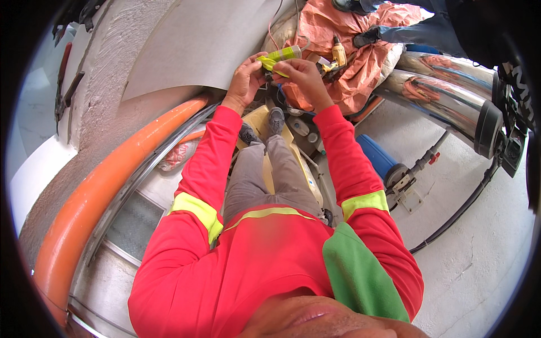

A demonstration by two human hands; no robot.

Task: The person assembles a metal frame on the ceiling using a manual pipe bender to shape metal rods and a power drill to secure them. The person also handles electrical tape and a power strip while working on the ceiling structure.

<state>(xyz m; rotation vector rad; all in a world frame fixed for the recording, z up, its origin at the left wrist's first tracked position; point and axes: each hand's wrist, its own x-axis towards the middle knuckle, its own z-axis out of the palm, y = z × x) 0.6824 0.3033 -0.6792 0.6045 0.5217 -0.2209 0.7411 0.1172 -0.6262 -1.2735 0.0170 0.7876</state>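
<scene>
Both of my hands are raised in front of me at the top middle. My left hand (245, 80) pinches a limp, bright yellow-green strip (268, 62), which looks like tape or thin plastic. The fingertips of my right hand (307, 80) close on the strip's other side. Just beyond the fingers is a yellow-green cylinder (286, 53), like a can or roll; whether a hand touches it, I cannot tell. Past my right hand, a yellow power tool (338, 52), like a drill, rests on a crumpled orange sack (366, 67).
My shoes (276, 120) stand on a yellow surface (259, 121). A thick orange pipe (112, 174) curves along the left wall. Shiny metal cylinders (439, 93), a blue canister (378, 155) and black piping (459, 214) lie to the right. Another person's jeans-clad leg (417, 34) is at upper right.
</scene>
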